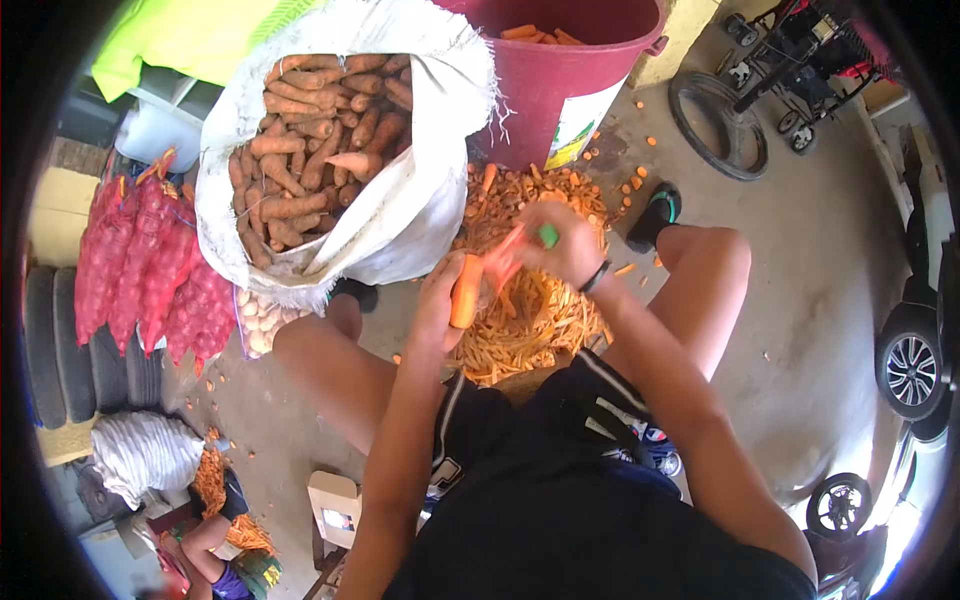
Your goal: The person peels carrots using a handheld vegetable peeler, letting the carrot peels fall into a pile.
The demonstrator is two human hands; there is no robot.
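Grey concrete floor [800, 300] spread under a seated person, whose bare knees framed a heap of orange peelings [520, 330] lying between the feet; behind the heap stood a white sack [420, 200], rolled open and full of unpeeled carrots [300, 150], and just beside it a dark red tub [540, 80] with a few orange pieces showing at its rim; red mesh bags [150, 270] leaned at the far left, and a tyre [715, 125] lay well apart on the right. Above the heap, the left hand [435, 300] was closed around a peeled carrot [465, 290]; the carrot stood nearly upright, its lower half wrapped by the curled fingers [440, 275] and its upper end poking free above them. The right hand [565, 240] was clenched on a peeler [512, 252], whose green end [548, 236] showed between the fingers while the reddish blade part slanted down to the carrot's top and seemed to touch it; a dark band [595, 277] circled that wrist. Both hands hung close together, just over the peelings and apart from the sack. A black sandal [655, 215] sat on the right foot near the scattered scraps; at the lower left another person [205, 545] crouched by a smaller pile of peelings.
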